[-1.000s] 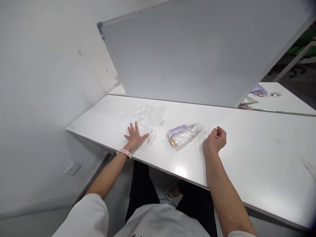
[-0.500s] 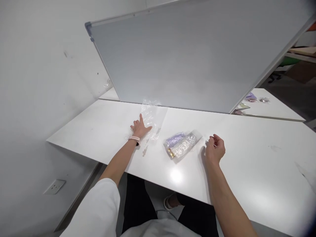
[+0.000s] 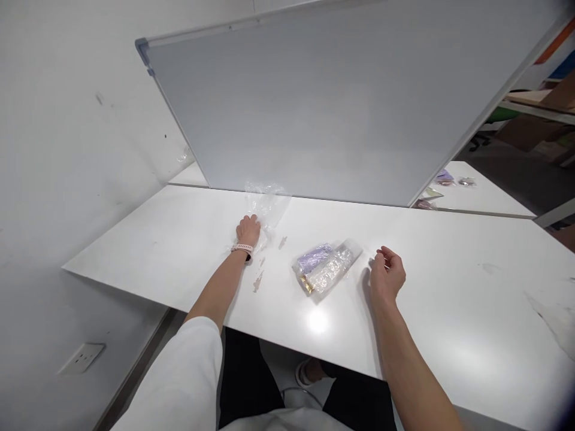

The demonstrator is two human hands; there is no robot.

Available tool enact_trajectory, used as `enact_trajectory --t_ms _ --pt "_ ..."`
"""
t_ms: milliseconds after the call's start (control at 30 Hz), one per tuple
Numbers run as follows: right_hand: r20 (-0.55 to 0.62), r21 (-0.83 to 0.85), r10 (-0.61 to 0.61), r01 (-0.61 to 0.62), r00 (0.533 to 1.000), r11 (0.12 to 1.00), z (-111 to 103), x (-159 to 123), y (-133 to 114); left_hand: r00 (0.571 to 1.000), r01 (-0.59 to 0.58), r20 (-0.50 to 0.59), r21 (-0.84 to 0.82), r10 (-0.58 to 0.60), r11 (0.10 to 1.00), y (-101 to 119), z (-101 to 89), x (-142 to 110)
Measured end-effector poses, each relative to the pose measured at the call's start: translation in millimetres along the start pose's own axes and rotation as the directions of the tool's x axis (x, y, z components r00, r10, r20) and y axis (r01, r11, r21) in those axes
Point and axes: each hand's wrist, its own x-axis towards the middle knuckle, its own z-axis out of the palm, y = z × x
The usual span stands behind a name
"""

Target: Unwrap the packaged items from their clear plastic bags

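My left hand (image 3: 248,231), with a pink watch band at the wrist, has its fingers curled into a crumpled clear plastic bag (image 3: 271,206). The bag spreads over the tabletop toward the foot of the whiteboard. On the right, my right hand (image 3: 387,272) hovers low over the table with thumb and fingers pinched together; whatever is between them is too small to name. Between my hands lie a purple packet (image 3: 315,257) in clear film and a shiny clear plastic-wrapped roll (image 3: 336,269). A bit of gold wrapping (image 3: 307,284) shows beneath them.
A large whiteboard (image 3: 287,108) leans across the back of the white table (image 3: 426,311). Behind its right edge, several small packets (image 3: 444,176) rest on another white surface. A wall (image 3: 67,149) with a socket (image 3: 83,358) borders the left side.
My left hand has gone from spread fingers to a closed grasp on the clear bag, bunching it leftward. My right hand keeps its pinch in nearly the same place. The view has shifted slightly.
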Motion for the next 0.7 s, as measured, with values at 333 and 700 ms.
enact_trajectory --t_ms 333,700 --pt "-0.02 -0.004 0.01 -0.01 1.0 1.0 -1 0 -5 0.952 -0.304 -0.013 0.074 0.306 0.95 -48 -19.8 -11" --pt "-0.015 -0.048 -0.056 0.055 0.998 0.997 -1 6 10 0.841 -0.317 0.334 -0.333 0.425 0.888 -43 -47.0 -81"
